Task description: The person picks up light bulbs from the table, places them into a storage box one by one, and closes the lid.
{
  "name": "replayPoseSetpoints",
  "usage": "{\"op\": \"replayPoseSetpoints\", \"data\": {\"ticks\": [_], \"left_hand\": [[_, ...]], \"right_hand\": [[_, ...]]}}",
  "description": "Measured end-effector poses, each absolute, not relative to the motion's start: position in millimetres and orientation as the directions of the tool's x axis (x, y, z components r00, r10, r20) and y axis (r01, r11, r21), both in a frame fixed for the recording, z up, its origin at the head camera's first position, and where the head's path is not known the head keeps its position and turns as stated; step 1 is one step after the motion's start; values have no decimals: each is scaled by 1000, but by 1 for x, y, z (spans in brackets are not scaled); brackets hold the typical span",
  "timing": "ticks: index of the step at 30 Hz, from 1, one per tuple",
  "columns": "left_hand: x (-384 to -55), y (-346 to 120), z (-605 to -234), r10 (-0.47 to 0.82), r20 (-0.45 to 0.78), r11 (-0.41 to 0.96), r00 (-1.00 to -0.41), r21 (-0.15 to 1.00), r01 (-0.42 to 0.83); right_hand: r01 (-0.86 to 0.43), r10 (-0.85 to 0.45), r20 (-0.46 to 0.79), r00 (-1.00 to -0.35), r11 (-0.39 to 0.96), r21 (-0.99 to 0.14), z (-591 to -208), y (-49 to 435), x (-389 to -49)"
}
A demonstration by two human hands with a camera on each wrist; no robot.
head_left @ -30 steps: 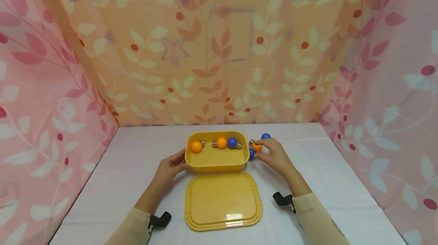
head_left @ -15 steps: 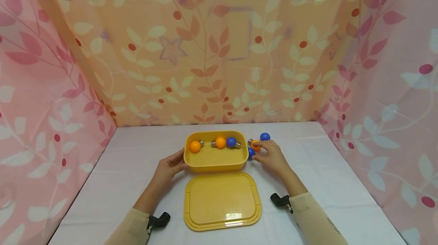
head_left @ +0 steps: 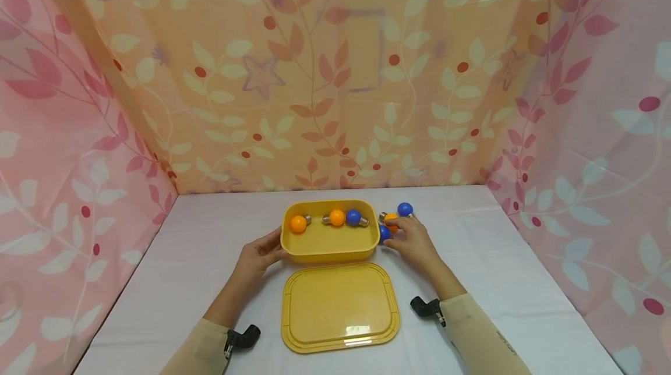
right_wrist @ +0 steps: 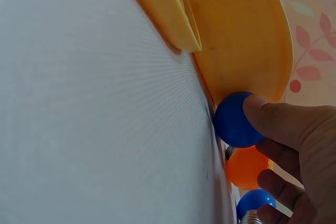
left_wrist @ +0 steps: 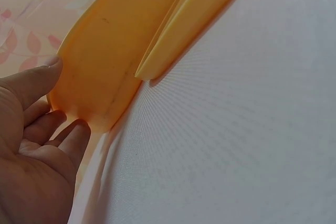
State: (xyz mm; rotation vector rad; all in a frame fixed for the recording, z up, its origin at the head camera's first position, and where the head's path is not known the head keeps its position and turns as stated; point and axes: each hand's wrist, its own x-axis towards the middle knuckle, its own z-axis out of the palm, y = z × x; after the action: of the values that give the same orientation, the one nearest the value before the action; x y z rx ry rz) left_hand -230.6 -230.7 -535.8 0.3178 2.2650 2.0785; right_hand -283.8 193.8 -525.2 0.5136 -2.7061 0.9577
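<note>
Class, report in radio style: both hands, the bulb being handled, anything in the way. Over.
Left hand holds yellow box, left end. Right hand touches nearer blue bulb, outside the box. Possible snag: orange bulb close behind it.

The box (head_left: 330, 257) and lid (head_left: 339, 305) appear smooth plastic; the lid is glossy. Bulbs (head_left: 353, 216): glossy, with ridged metallic bases (head_left: 364, 222). Tablecloth (head_left: 461, 247): matt, woven fabric.

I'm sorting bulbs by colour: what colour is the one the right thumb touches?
Blue; that bulb shows best in the right wrist view.
</note>
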Motion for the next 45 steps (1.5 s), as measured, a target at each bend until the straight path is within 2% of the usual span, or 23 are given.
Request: {"op": "replayPoseSetpoints", "data": {"ticks": [8, 21, 32, 40, 45], "left_hand": [[-231, -230, -536, 183, 95, 94, -979, 989, 113], [-231, -230, -535, 184, 87, 86, -979, 991, 104], [-232, -230, -536, 187, 107, 59, -976, 991, 120], [-232, -231, -538, 203, 108, 47, -973, 992, 119], [-232, -233, -539, 203, 95, 86, -975, 990, 115]], "right_hand": [[-375, -232, 308, -923, 725, -577, -531, 191, -284], [-364, -197, 342, -919, 760, -539, -530, 186, -282], [-363, -222, 314, -923, 774, -519, -524, 189, -284], [-345, -201, 302, -932, 749, -566, -516, 195, -283], [-328, -190, 284, -940, 741, -586, -511, 198, -281]]}}
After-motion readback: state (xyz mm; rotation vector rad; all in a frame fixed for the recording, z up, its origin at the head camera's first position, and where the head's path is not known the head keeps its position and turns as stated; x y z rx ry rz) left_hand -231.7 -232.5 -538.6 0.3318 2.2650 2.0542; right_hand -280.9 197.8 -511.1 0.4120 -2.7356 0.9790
